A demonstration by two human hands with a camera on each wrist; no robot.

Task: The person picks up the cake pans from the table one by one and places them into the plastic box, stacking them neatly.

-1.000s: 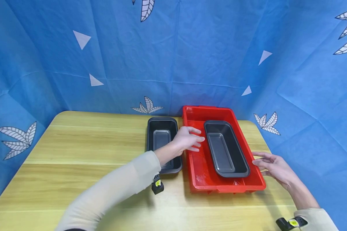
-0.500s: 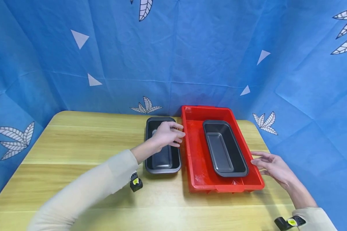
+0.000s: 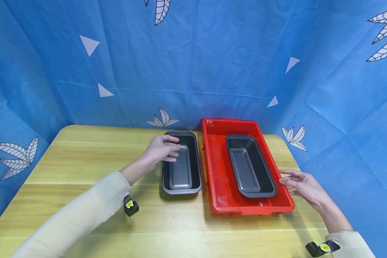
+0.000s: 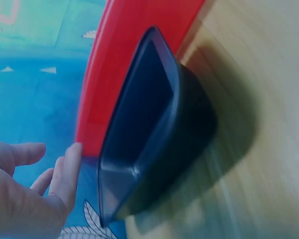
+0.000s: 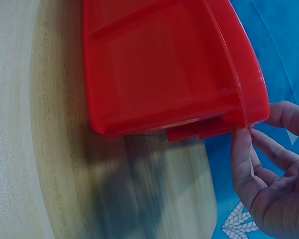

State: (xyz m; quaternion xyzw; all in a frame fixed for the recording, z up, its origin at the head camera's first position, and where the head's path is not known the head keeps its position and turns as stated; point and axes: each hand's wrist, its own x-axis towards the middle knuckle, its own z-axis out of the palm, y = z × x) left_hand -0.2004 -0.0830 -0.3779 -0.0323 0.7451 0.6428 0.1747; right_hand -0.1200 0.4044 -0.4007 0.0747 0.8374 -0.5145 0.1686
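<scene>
My left hand is over the left part of a dark loaf pan, its fingers loosely spread and holding nothing. That pan stands on the wooden table, just left of a red plastic tray. Inside the tray lies a second dark loaf pan, slightly askew and towards the right. In the left wrist view, the left fingers are beside the end of the standing loaf pan. My right hand holds the tray's right rim near the front corner; in the right wrist view its digits meet the rim from both sides.
The pale wooden table extends to the left and in front of the tray. A blue drape with white leaf and triangle prints hangs along the back and both sides. Each wrist wears a small black camera.
My left hand has moved left, from over the red tray's left edge to the pan on the table. Both pans stay put, and the right hand keeps its place at the tray rim.
</scene>
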